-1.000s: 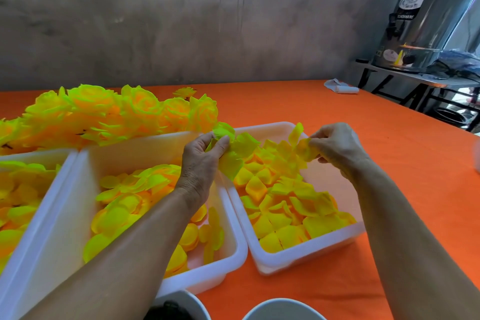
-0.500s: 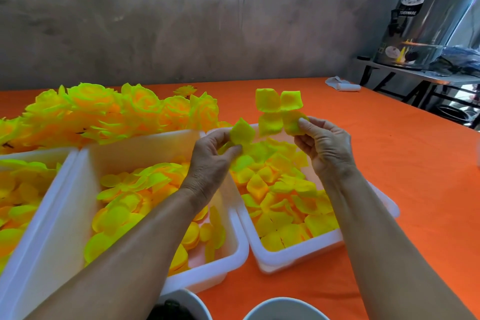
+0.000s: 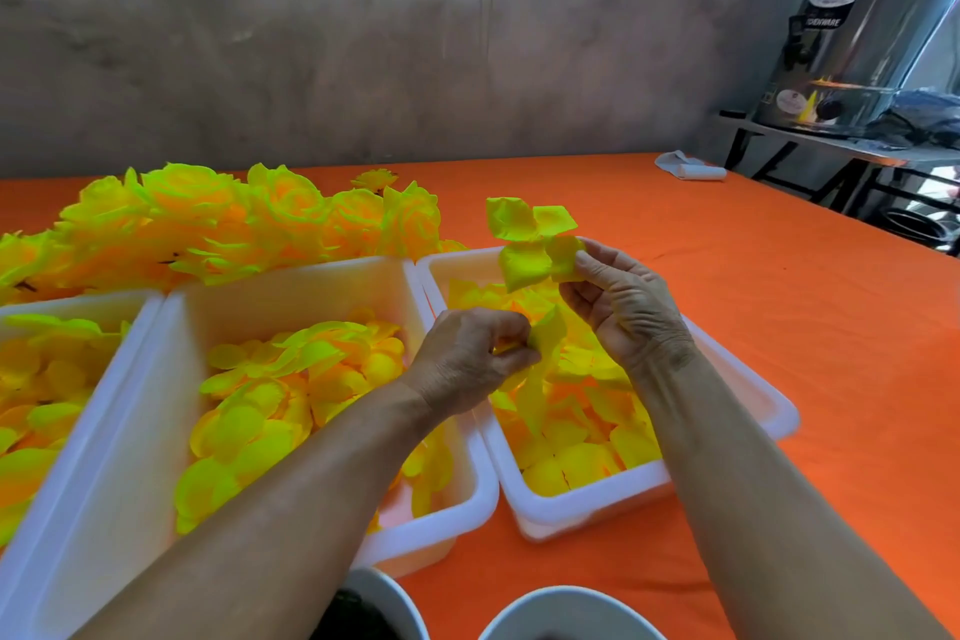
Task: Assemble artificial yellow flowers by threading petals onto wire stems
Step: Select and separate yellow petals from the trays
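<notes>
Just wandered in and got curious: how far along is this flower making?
Done: a heap of finished flowers lies behind the tubs. In hand: the right hand holds up a four-lobed petal piece; the left hand pinches another. Left: the petal-filled tubs.

A four-lobed yellow petal piece (image 3: 530, 242) is held up right of frame centre, its lobes spread flat, pinched at one lobe. Just below it a folded yellow petal (image 3: 545, 335) is pinched upright. Loose squarish petals (image 3: 582, 431) fill the white tray at centre right; rounder petals (image 3: 280, 390) fill the tray left of it. Finished yellow flowers (image 3: 234, 224) lie heaped at upper left
</notes>
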Tool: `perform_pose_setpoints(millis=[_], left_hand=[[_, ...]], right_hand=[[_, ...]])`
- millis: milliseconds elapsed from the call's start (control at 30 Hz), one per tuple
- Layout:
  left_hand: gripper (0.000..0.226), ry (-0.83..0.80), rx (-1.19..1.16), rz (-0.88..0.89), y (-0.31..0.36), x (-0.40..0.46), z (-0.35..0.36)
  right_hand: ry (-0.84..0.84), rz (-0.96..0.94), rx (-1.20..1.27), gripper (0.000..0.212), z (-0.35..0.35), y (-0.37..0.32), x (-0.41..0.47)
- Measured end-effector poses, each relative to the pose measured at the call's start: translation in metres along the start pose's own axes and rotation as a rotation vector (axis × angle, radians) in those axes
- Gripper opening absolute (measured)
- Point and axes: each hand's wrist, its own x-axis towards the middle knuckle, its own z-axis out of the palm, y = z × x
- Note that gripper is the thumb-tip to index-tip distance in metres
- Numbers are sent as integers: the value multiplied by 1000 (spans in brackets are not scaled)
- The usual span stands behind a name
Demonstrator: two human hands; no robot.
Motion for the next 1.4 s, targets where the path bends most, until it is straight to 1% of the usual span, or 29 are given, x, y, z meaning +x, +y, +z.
perform_pose_setpoints(millis=[133,233,300,367,433,567,633,733,767,800,833,900,967,1033,1067,1133,1167,1267,1300,1400], left_hand=[[22,9,42,-29,-1,1,1],[32,22,15,-16,0,0,1],[30,90,-61,-13,1,0,-2],[23,179,-183,-54,2,2,-6],[21,211,-231,-93,2,3,-8],[29,227,-128,-88,1,3,-2],[32,302,-81,-103,0,3,-4],[35,527,-20,-65,1,3,-11],[35,568,-29,-40,3,3,-13],[35,563,-60,-23,5,2,-13],[33,520,-109,-28,8,1,-13],[34,411,-233,-103,7,2,-12],[43,349,-364,-176,4,2,-13],[52,307,-466,-197,2,2,-13],[53,294,-514,-197,2,1,-12],[47,295,-600,-206,2,2,-11],[40,302,-634,-213,1,3,-12],[14,320,-687,-228,-3,4,-13],[9,318,-691,-222,-3,4,-13],[9,279,-720,-177,-2,4,-12]], right_hand=[[-4,-1,-37,18,-1,1,-2],[-1,7,-115,17,-4,2,-2],[18,0,-170,15,-4,3,-2],[25,-18,-209,14,-4,4,-1],[47,-33,-221,14,-4,5,0],[96,-67,-225,19,-5,6,0],[130,-107,-235,22,-6,6,1],[156,-231,-280,26,-5,8,1],[139,-272,-303,26,-4,9,0],[111,-305,-325,27,-3,11,-2],[81,-332,-354,27,-1,13,-2],[15,-366,-436,29,1,17,-4],[-52,-374,-520,30,2,19,-5],[-131,-370,-581,28,2,21,-6],[-180,-363,-600,24,2,21,-7],[-264,-337,-623,12,2,22,-9],[-283,-328,-635,10,3,22,-9],[-289,-306,-670,13,4,23,-8],[-293,-302,-680,13,4,23,-8],[-283,-307,-688,6,5,21,-11]])
